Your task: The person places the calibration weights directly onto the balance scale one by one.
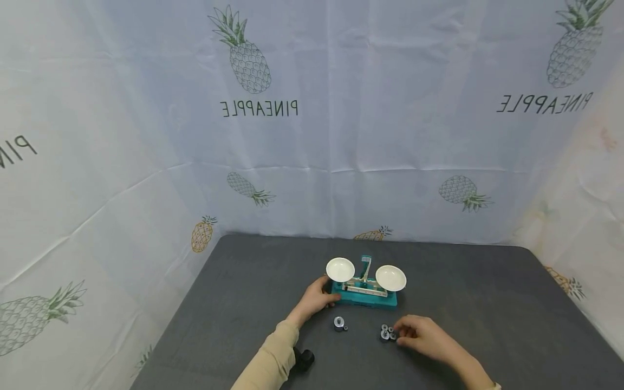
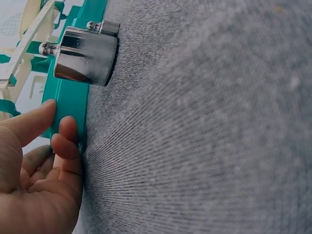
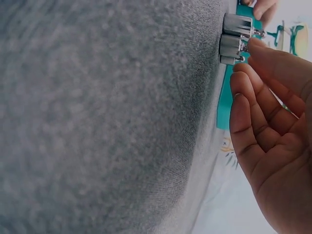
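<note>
A teal balance scale (image 1: 365, 299) with two white pans stands on the dark table. My left hand (image 1: 314, 298) grips the left end of its base; in the left wrist view, the thumb and fingers (image 2: 68, 127) lie against the teal base (image 2: 73, 105). In front of the scale stand a large silver weight (image 1: 338, 323) and a smaller one (image 1: 345, 328) beside it. My right hand (image 1: 421, 337) is beside a cluster of small silver weights (image 1: 385, 335). Its thumb tip overlaps a weight's knob in the right wrist view, with loosely bent fingers (image 3: 241, 109); contact is unclear.
A black cylindrical object (image 1: 305, 359) lies next to my left forearm, partly hidden by the sleeve (image 1: 273, 355). White cloth printed with pineapples (image 1: 331, 135) hangs behind and along the sides of the table (image 1: 487, 303).
</note>
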A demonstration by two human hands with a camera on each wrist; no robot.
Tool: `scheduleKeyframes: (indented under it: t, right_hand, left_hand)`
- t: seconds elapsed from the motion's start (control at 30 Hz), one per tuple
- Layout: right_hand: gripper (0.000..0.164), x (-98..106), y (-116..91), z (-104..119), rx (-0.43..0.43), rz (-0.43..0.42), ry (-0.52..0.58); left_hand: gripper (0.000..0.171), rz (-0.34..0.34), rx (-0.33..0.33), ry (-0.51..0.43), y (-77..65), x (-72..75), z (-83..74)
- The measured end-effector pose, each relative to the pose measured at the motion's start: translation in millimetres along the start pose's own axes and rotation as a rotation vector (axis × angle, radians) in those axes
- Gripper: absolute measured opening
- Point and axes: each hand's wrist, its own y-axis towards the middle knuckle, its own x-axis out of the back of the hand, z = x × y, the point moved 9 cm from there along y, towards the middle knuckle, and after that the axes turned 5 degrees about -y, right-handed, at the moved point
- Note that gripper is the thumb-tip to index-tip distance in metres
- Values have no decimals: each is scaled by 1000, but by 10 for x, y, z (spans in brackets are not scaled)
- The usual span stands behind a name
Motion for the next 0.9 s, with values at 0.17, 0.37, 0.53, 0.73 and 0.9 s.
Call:
scheduleKeyframes:
  t: [0.17,0.37,0.53,0.73,0.9]
  right_hand:
    - [17,-23,15,4,17,5,2]
    - [16,-51,38,-14,25,4,-5]
    - [16,-54,46,-10,29,-4,8]
    - [15,-66,55,20,46,-5,5]
    - [15,-82,67,21,28,7,7]
  left_hand:
    - [65,12,18,-26,9,-9,24]
    - [64,12,26,-29,11,-11,47]
    - [63,10,22,-22,-5,-8,38]
    - [64,6,24,-20,-1,-6,49]
    - [62,7,27,-29,-3,-7,63]
